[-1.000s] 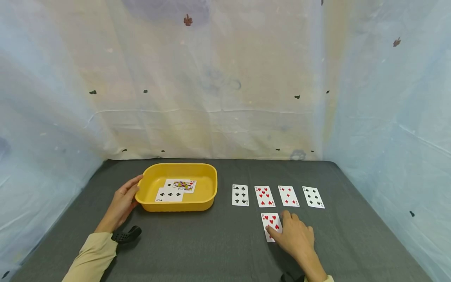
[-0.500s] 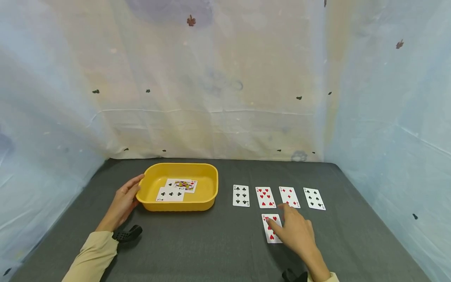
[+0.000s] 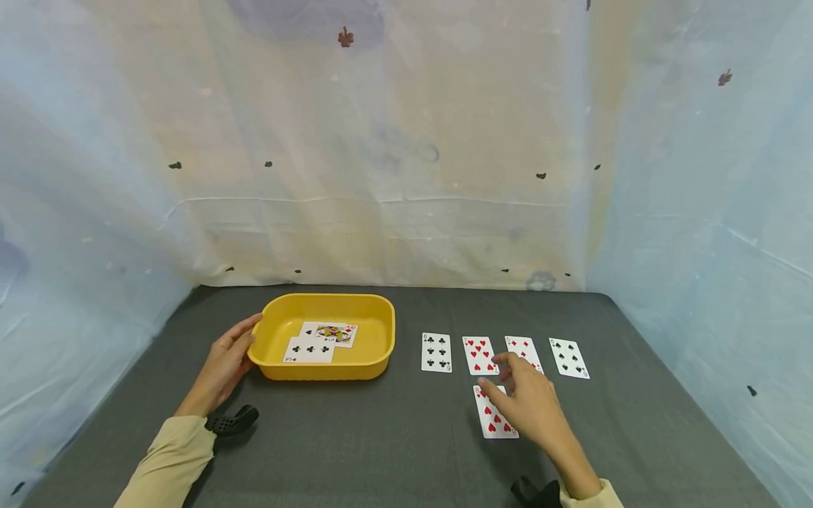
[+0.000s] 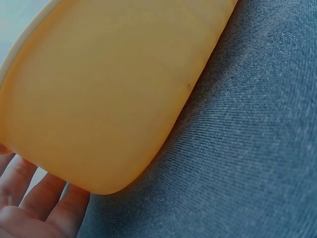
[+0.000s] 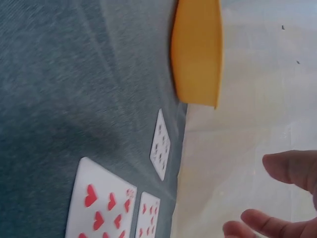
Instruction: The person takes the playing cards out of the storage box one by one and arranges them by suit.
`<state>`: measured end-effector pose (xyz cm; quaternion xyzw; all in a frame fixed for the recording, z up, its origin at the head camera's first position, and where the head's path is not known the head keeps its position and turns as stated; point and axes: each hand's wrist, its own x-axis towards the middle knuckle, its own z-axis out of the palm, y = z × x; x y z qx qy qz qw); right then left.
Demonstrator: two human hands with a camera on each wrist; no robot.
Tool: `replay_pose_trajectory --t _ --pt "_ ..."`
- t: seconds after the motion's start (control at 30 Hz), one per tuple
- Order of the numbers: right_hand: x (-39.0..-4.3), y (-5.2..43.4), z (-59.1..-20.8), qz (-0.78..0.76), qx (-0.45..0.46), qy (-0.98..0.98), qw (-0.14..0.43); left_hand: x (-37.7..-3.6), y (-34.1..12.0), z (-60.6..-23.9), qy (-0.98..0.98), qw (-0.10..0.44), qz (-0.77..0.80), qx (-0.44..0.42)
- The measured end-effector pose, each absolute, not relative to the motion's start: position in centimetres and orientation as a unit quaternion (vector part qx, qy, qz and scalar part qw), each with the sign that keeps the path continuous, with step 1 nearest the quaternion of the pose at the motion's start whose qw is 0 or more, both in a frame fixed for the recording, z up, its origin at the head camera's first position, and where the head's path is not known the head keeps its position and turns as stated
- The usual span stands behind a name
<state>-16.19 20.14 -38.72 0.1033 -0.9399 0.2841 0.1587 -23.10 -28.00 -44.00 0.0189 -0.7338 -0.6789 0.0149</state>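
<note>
A yellow tray (image 3: 375, 360) sits on the grey cloth table and holds a few face-up cards (image 3: 317, 342). My left hand (image 3: 222, 367) rests with straight fingers against the tray's left wall (image 4: 99, 109). Right of the tray lies a row of cards: a clubs card (image 3: 435, 351), a hearts card (image 3: 478, 354), a diamonds card (image 3: 522, 346) and a spades card (image 3: 569, 358). Below the row lies a second hearts card (image 3: 492, 422). My right hand (image 3: 530, 402) hovers over it with fingers relaxed and spread, holding nothing; its fingertips (image 5: 277, 198) show in the right wrist view above the hearts card (image 5: 101, 206).
Pale plastic sheeting (image 3: 394, 141) walls the table at the back and both sides. A black wrist strap (image 3: 231, 422) shows by my left sleeve. Bare grey cloth (image 3: 356, 444) stretches in front of the tray and cards.
My right hand has lifted off the lower hearts card and moved slightly up towards the row, uncovering more of the card. The left hand stays against the tray.
</note>
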Motion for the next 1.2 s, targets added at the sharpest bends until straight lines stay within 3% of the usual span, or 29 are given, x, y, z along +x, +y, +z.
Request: replay_pose_trajectory --t 0.37,1.2 --pt "-17.2 19.5 -37.5 0.337 0.190 -0.899 0.205 -23.2 -27.8 -44.1 -0.732 0.014 -0.681 0.020" --pt "-20.4 14.0 -35.5 0.329 0.344 -0.851 0.221 -23.2 -27.8 -44.0 -0.738 0.018 -0.674 0.018"
